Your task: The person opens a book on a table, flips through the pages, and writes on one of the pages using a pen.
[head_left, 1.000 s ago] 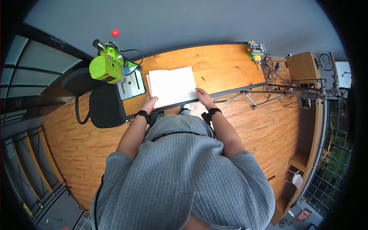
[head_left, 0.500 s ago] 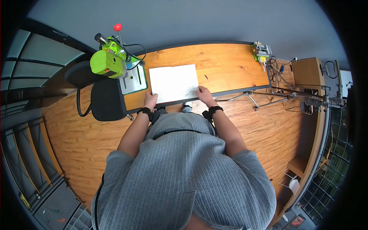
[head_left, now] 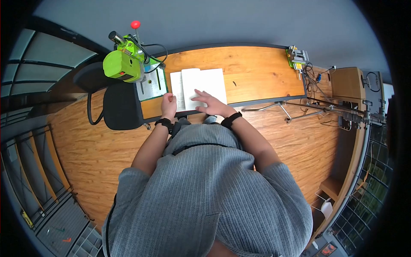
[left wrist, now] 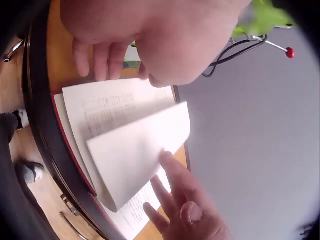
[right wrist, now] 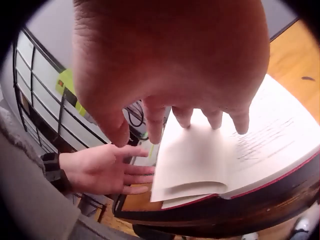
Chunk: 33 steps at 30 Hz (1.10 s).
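An open book (head_left: 217,81) with white pages lies near the table's front edge. Its red cover (left wrist: 75,145) shows along the border in the left wrist view. One leaf (left wrist: 135,147) stands lifted and bowed over the left-hand page, which carries print. Extended fingers of my right hand (head_left: 210,104) press against that leaf, spread apart. At the book's left edge is my left hand (head_left: 168,105); its fingers look loosely straight in the right wrist view and hold nothing. Handwritten-looking lines (right wrist: 265,140) mark the right-hand page.
A green drill press (head_left: 122,64) with a metal base (head_left: 150,88) stands left of the book. A small vise (head_left: 296,58) sits at the wooden table's (head_left: 257,73) far right end. A black chair (head_left: 120,109) is at the left, and a cardboard box (head_left: 347,83) beyond the right end.
My right hand has let go of the book's right edge and swept left across it with a leaf. My left hand has come off the left edge's grip and stays beside it.
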Each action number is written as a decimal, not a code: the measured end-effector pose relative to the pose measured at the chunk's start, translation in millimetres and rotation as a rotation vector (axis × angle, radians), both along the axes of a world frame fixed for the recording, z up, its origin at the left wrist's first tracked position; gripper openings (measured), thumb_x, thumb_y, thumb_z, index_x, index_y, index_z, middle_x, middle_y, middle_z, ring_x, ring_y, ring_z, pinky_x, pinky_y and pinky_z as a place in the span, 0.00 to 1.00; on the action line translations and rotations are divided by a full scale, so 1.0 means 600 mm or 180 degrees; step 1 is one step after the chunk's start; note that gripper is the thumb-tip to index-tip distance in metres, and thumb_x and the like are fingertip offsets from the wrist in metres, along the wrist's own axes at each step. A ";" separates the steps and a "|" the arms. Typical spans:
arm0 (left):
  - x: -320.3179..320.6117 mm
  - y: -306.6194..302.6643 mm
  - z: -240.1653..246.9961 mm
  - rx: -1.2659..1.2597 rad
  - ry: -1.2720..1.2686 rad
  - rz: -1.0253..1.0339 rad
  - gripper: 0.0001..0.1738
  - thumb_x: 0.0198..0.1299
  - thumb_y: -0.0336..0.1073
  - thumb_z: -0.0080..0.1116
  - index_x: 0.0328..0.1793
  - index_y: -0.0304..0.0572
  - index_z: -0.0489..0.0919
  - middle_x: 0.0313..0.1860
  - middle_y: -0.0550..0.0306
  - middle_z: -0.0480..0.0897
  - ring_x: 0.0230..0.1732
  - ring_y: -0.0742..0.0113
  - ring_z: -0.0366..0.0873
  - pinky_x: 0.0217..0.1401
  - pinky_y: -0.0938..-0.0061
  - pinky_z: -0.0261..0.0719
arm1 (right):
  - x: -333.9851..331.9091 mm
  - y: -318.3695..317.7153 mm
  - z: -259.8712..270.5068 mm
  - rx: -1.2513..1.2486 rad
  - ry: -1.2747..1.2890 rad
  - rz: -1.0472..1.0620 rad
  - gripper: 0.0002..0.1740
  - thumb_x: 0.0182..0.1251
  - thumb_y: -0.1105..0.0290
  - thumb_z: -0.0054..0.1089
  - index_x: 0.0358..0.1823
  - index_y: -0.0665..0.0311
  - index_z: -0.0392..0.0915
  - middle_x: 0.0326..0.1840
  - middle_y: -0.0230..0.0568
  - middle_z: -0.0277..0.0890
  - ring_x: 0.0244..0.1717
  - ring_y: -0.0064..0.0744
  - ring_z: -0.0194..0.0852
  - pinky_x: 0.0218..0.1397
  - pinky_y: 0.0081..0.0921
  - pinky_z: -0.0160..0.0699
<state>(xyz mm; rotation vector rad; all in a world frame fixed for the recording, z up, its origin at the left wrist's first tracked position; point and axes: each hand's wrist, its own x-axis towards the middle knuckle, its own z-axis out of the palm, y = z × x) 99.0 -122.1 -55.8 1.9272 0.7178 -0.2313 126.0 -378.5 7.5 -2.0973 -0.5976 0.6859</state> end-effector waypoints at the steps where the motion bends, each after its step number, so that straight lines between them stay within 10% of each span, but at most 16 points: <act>1: 0.001 0.004 0.005 -0.0211 0.0005 -0.0216 0.23 0.72 0.44 0.61 0.65 0.36 0.78 0.53 0.48 0.86 0.52 0.58 0.85 0.58 0.66 0.81 | 0.002 0.010 0.000 0.0062 0.0037 0.0155 0.29 0.71 0.58 0.67 0.73 0.51 0.78 0.90 0.54 0.50 0.90 0.60 0.44 0.89 0.47 0.49; 13: -0.015 0.010 0.002 -0.0099 0.0360 -0.0313 0.15 0.62 0.34 0.71 0.52 0.35 0.83 0.45 0.52 0.87 0.49 0.62 0.85 0.54 0.69 0.82 | -0.007 0.026 -0.024 -0.0013 0.0329 0.0556 0.21 0.70 0.62 0.67 0.62 0.59 0.83 0.88 0.52 0.57 0.90 0.53 0.44 0.89 0.44 0.51; 16: -0.008 0.010 -0.004 -0.0305 0.0383 -0.0337 0.17 0.59 0.31 0.73 0.52 0.34 0.83 0.46 0.52 0.87 0.49 0.62 0.85 0.55 0.69 0.82 | -0.011 0.017 -0.032 0.0106 0.0010 0.0281 0.17 0.70 0.66 0.66 0.57 0.61 0.85 0.80 0.54 0.69 0.83 0.52 0.62 0.83 0.44 0.63; 19: -0.003 0.001 0.004 -0.0720 0.0365 -0.0301 0.18 0.58 0.30 0.75 0.52 0.34 0.83 0.48 0.52 0.87 0.50 0.62 0.85 0.56 0.70 0.82 | -0.002 -0.005 -0.052 0.0642 0.0241 -0.1374 0.12 0.70 0.70 0.64 0.51 0.65 0.85 0.61 0.51 0.84 0.63 0.53 0.82 0.68 0.46 0.78; 24: 0.010 -0.015 0.021 -0.1222 0.0330 -0.0319 0.21 0.58 0.32 0.78 0.54 0.32 0.83 0.49 0.51 0.87 0.51 0.62 0.84 0.58 0.70 0.81 | -0.002 -0.087 -0.099 -0.1151 -0.1075 -0.2293 0.19 0.66 0.66 0.66 0.56 0.65 0.82 0.56 0.60 0.84 0.60 0.61 0.81 0.65 0.47 0.79; 33: 0.041 -0.052 0.044 -0.1371 0.0132 -0.0520 0.22 0.63 0.37 0.77 0.57 0.31 0.81 0.50 0.52 0.87 0.52 0.66 0.83 0.56 0.72 0.80 | -0.021 -0.103 -0.067 -0.0205 0.0138 -0.2425 0.19 0.68 0.66 0.64 0.57 0.66 0.81 0.54 0.63 0.85 0.59 0.59 0.84 0.63 0.44 0.82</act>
